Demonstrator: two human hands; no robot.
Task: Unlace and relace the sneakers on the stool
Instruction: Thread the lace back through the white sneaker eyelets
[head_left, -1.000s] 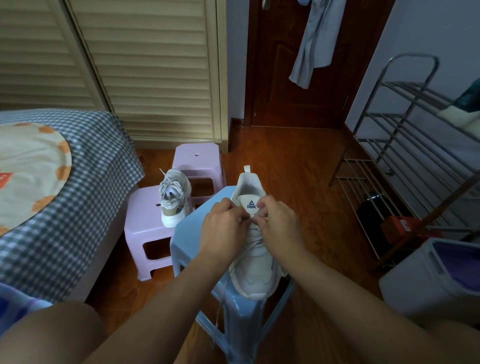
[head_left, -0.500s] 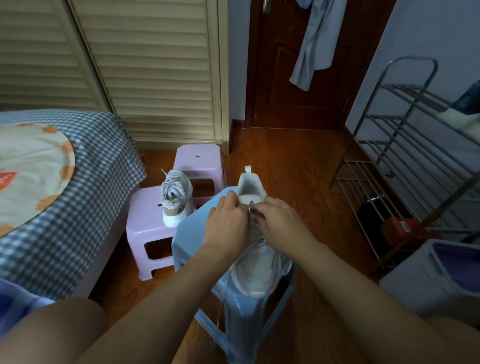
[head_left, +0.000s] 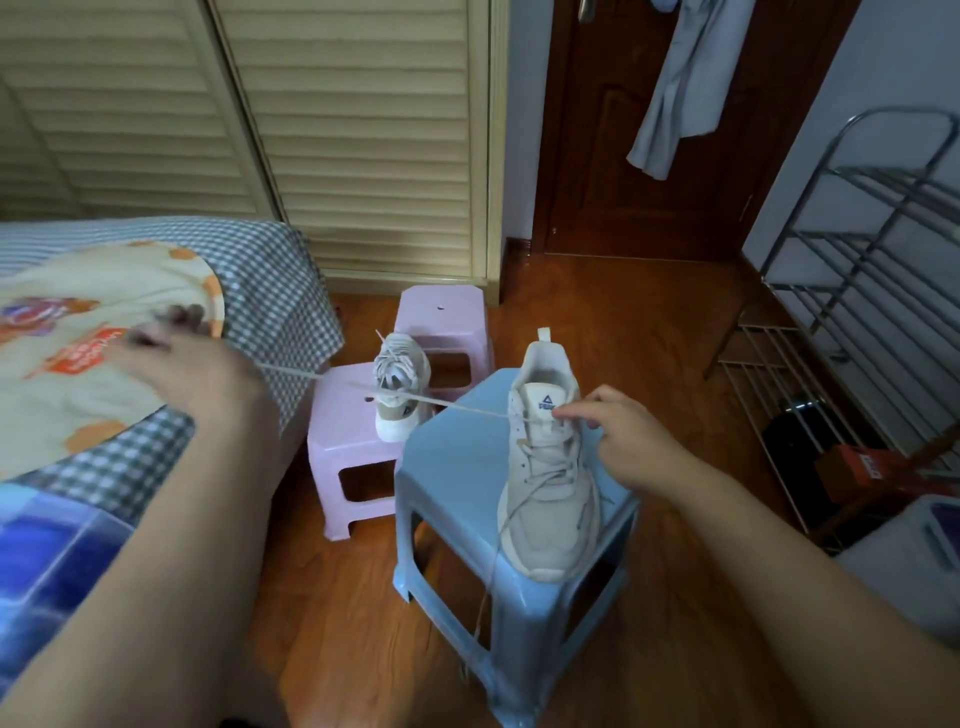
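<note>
A cream sneaker (head_left: 545, 499) stands on the blue stool (head_left: 452, 467), toe toward me. Its white lace (head_left: 415, 400) runs taut from the top eyelets out to the left. My left hand (head_left: 176, 353), blurred, grips the far end of that lace over the bed. My right hand (head_left: 618, 431) sits beside the sneaker's tongue, thumb and fingers pinched at the top right eyelet. Another end of the lace hangs down the stool's front. The second sneaker (head_left: 400, 384), laced, stands on a pink stool (head_left: 343, 436) behind.
A bed (head_left: 270, 270) with a checked sheet and patterned blanket fills the left. A second pink stool (head_left: 441, 312) stands behind. A metal shoe rack (head_left: 852, 312) is at the right, a grey bin (head_left: 904, 561) at lower right. The floor is wooden.
Both hands were together at the sneaker's tongue. My left hand has swept far out to the left, drawing the lace out through the top eyelet. My right hand stayed by the tongue.
</note>
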